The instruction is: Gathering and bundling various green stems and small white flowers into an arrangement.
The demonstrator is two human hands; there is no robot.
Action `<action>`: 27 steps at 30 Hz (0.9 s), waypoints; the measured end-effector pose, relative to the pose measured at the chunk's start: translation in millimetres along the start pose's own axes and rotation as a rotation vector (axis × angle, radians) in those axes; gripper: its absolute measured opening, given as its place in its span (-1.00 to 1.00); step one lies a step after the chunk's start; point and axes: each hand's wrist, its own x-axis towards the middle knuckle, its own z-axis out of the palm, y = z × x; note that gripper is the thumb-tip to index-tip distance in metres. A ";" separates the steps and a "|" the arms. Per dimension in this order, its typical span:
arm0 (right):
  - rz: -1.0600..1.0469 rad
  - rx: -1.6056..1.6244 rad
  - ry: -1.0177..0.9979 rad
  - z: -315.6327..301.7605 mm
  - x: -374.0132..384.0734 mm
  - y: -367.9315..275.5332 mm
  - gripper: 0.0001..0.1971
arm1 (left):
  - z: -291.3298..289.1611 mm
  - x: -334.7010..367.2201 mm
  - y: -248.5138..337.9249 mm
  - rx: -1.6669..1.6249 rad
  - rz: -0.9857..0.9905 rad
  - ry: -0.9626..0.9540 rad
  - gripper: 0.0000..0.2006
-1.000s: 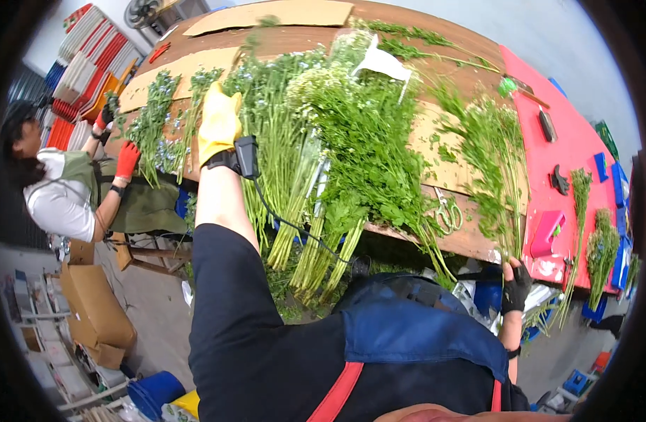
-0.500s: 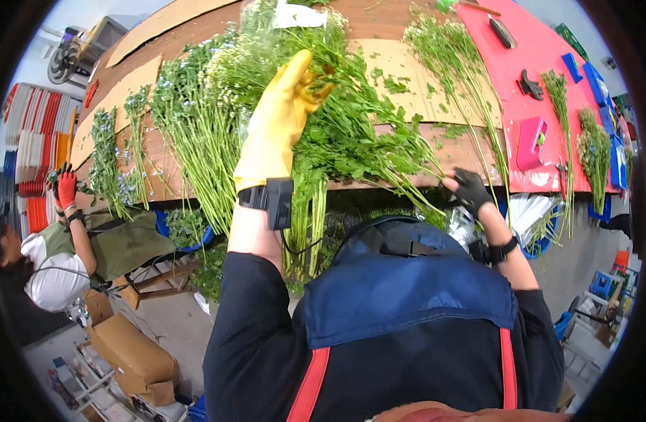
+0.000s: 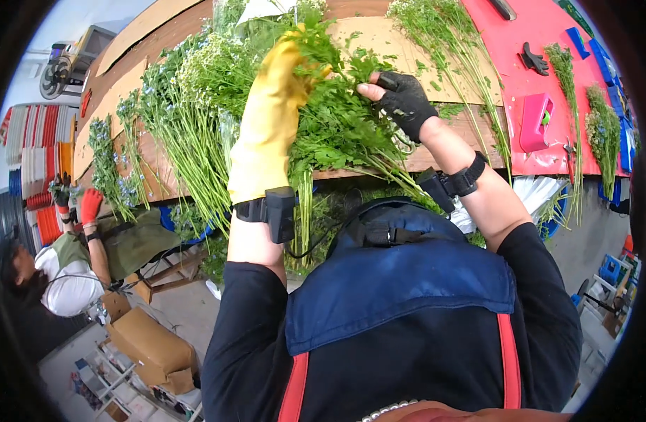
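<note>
My left hand [image 3: 275,105], in a long yellow rubber glove, is closed around a bunch of leafy green stems [image 3: 340,130] over the table. Its fingertips are partly hidden by the leaves. My right hand [image 3: 405,105], in a black glove that leaves thumb and finger ends bare, is closed at the right side of the same bunch, thumb and fingers pinched on the foliage. The cut stem ends slant down toward the table's near edge. Just left of the yellow glove lies a big heap of small white and pale blue flowers [image 3: 196,105] on long stems.
Loose white-flowered stems [image 3: 453,49] lie on cardboard [image 3: 362,32] at right. A red-covered surface [image 3: 509,98] bears a pink holder [image 3: 536,123], a black glove [image 3: 534,59] and more bunches. At far left another person [image 3: 70,271] with red-and-black gloves works beside a cardboard box [image 3: 154,344].
My right hand has moved up and left from the stem ends to the leafy part near my left hand. My left hand keeps hold of the bunch.
</note>
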 end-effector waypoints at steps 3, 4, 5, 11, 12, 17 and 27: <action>0.111 0.126 0.040 -6.3 -2.3 -4.5 -0.63 | -0.8 -11.2 -1.3 -0.175 -0.023 -0.158 -0.32; 0.070 0.103 -0.019 -6.4 -3.1 -6.0 -0.64 | 1.5 -14.4 -1.7 -0.096 -0.095 -0.089 -0.28; 0.066 0.066 -0.050 -7.2 -4.1 -7.5 -0.64 | 6.8 -13.7 -3.1 0.055 -0.109 -0.197 -0.26; -0.016 0.055 -0.116 -5.8 -13.1 2.5 -0.73 | 39.2 -11.5 1.8 0.475 0.287 -0.289 -0.58; 0.027 -0.017 -0.059 -9.0 -13.9 8.1 -0.73 | 41.6 -10.8 3.7 0.438 0.257 -0.274 -0.62; 0.072 -0.364 -0.035 -36.5 -20.0 35.4 -0.59 | 45.6 -12.2 2.6 0.286 0.132 -0.088 -0.68; -0.628 -0.063 0.188 3.0 -36.9 -0.7 -0.62 | 72.6 -26.8 -17.8 0.107 0.106 -0.016 -0.62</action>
